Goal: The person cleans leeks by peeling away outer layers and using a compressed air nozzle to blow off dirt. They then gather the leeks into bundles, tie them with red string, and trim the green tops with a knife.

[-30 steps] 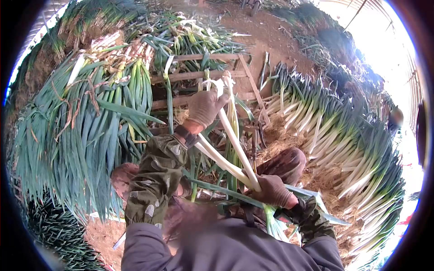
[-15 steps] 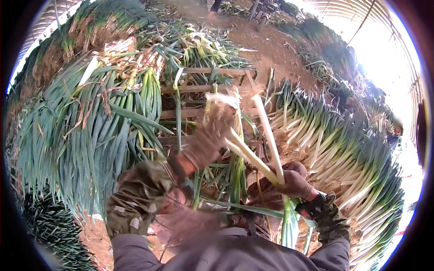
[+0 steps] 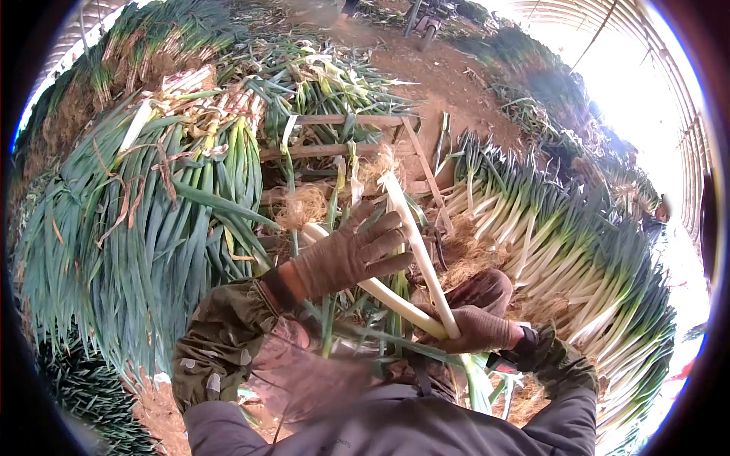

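Note:
My right hand (image 3: 483, 330), in a brown glove, is wrapped around the lower part of two leeks. One pale leek (image 3: 417, 245) slants up with its root end at the top. The other leek (image 3: 395, 301) runs up and left, passing behind my left hand (image 3: 351, 253). That hand is gloved too, its fingers stretched out and apart, the fingertips close beside the upright leek's white stalk. Green leaves (image 3: 477, 384) hang below my right hand.
A thick pile of leeks (image 3: 137, 235) lies to the left, leaves hanging down. Rows of leeks (image 3: 563, 266) with white stalks lie on the right. A wooden rack (image 3: 334, 150) stands in front of me. Beyond are bare soil (image 3: 426, 76) and a wheeled vehicle (image 3: 430, 29).
My left hand has come down from the root ends, and its fingers are now spread. My right hand has shifted slightly left and down with the leeks, which now lean further left.

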A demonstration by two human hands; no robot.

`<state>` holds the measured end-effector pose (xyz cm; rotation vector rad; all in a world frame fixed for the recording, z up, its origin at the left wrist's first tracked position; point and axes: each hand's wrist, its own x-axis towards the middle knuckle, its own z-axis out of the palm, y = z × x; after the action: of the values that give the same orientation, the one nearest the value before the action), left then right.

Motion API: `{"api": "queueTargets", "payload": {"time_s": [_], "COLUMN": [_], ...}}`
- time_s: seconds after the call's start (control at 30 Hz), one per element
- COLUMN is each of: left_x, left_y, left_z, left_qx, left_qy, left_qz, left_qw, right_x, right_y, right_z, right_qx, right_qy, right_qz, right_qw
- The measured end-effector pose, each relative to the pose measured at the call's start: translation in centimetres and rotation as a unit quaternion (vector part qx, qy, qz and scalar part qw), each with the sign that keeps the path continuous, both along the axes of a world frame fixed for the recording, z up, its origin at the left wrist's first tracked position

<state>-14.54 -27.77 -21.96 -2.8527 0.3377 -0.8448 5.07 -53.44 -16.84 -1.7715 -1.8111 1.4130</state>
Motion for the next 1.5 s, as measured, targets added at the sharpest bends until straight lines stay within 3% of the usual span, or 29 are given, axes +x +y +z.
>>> {"api": "queueTargets", "payload": {"time_s": [0.2, 0.3, 0.37, 0.4, 0.53, 0.57, 0.6, 0.63, 0.67, 0.7, 0.77, 0.8, 0.83, 0.9, 0.93, 0.97, 1.03, 1.1, 1.17, 1.2, 1.23, 1.3, 1.33, 1.4, 1.43, 1.47, 1.5], "left_x": [-0.7, -1.1, -1.4, -1.3, -0.1, 0.3, 0.8, 1.3, 1.8, 2.5, 2.0, 1.2, 0.7, 0.2, 0.4, 0.5, 2.4, 2.9, 4.3, 4.3, 4.6, 4.5, 3.8, 3.3, 2.7, 2.2, 1.9], "left_y": [-0.5, 0.4, -0.1, -0.2, 0.1, 1.0, 1.5, 3.0, 4.8, 6.6, 9.8, 10.7, 13.0, 14.8, 14.2, 13.4, 12.1, 9.1, 8.3, 7.4, 5.5, 1.7, -0.5, -2.3, -4.2, -5.6, -6.3], "left_z": [1.3, -3.2, -3.5, -3.6, 0.5, 1.7, 4.1, 5.6, 7.2, 8.0, 9.4, 9.6, 7.2, 2.4, 0.3, -1.8, -8.2, -12.4, -17.9, -22.8, -23.1, -19.3, -18.8, -17.4, -15.0, -13.0, -15.3], "left_qx": [0.059, 0.029, 0.047, 0.056, 0.104, 0.123, 0.128, 0.102, 0.171, 0.091, -0.001, -0.143, -0.083, -0.22, -0.325, -0.425, -0.609, -0.761, -0.821, -0.857, -0.822, -0.862, -0.927, -0.932, -0.933, -0.908, -0.929], "left_qy": [-0.039, 0.055, 0.043, 0.037, -0.018, 0.005, -0.008, -0.018, -0.076, -0.042, -0.119, -0.073, -0.11, -0.039, 0.014, 0.066, 0.136, 0.102, 0.097, 0.018, -0.031, -0.015, -0.106, -0.037, -0.027, -0.014, -0.023], "left_qz": [0.051, 0.036, 0.058, 0.068, 0.118, 0.142, 0.184, 0.211, 0.276, 0.354, 0.386, 0.394, 0.415, 0.47, 0.479, 0.484, 0.496, 0.378, 0.445, 0.347, 0.357, 0.351, 0.146, 0.185, 0.187, 0.259, 0.215], "left_qw": [0.996, 0.997, 0.996, 0.995, 0.987, 0.982, 0.975, 0.972, 0.943, 0.93, 0.915, 0.905, 0.899, 0.854, 0.815, 0.762, 0.604, 0.517, 0.343, 0.381, 0.443, 0.365, 0.33, 0.31, 0.305, 0.328, 0.301], "right_x": [1.2, 0.0, -1.0, 0.0, 0.5, 2.5, 2.9, 4.5, 5.7, 7.0, 5.8, 8.3, 8.3, 7.1, 6.8, 6.6, 7.0, 7.8, 5.9, 4.1, 2.4, -1.7, -2.8, -3.6, -3.4, -3.3, -3.9], "right_y": [1.3, 2.1, 2.2, 1.5, 3.5, 3.8, 6.3, 8.1, 9.1, 10.2, 11.8, 10.1, 8.9, 5.2, 3.4, 1.7, -2.3, -6.7, -7.8, -7.0, -6.4, -3.0, -1.3, 2.4, 4.2, 6.1, 7.6], "right_z": [-0.8, -0.8, -0.7, -3.1, 1.1, 0.9, 4.0, 5.4, 7.5, 9.6, 15.1, 15.5, 14.9, 12.7, 10.9, 8.5, 3.5, -2.3, -5.8, -6.2, -7.6, -7.3, -8.7, -11.7, -13.2, -14.6, -14.4], "right_qx": [0.049, 0.047, 0.061, 0.131, 0.131, 0.175, 0.128, 0.119, 0.173, 0.232, 0.363, 0.548, 0.537, 0.511, 0.403, 0.289, 0.115, 0.152, 0.116, 0.128, 0.13, 0.044, 0.106, 0.161, 0.13, 0.098, 0.068], "right_qy": [-0.12, -0.177, -0.233, -0.218, -0.298, -0.388, -0.382, -0.473, -0.49, -0.49, -0.442, -0.437, -0.429, -0.416, -0.404, -0.384, -0.233, -0.23, -0.057, -0.003, 0.053, 0.128, 0.095, 0.104, 0.146, 0.186, 0.268], "right_qz": [0.074, 0.08, 0.056, 0.047, 0.037, 0.067, 0.038, 0.002, -0.092, -0.193, -0.317, -0.198, -0.201, -0.206, -0.17, -0.129, -0.15, -0.209, -0.366, -0.365, -0.361, -0.364, -0.327, -0.277, -0.285, -0.296, -0.31], "right_qw": [0.989, 0.98, 0.969, 0.966, 0.945, 0.902, 0.915, 0.873, 0.849, 0.818, 0.757, 0.685, 0.698, 0.724, 0.803, 0.867, 0.954, 0.938, 0.922, 0.922, 0.922, 0.922, 0.934, 0.942, 0.938, 0.932, 0.91]}}
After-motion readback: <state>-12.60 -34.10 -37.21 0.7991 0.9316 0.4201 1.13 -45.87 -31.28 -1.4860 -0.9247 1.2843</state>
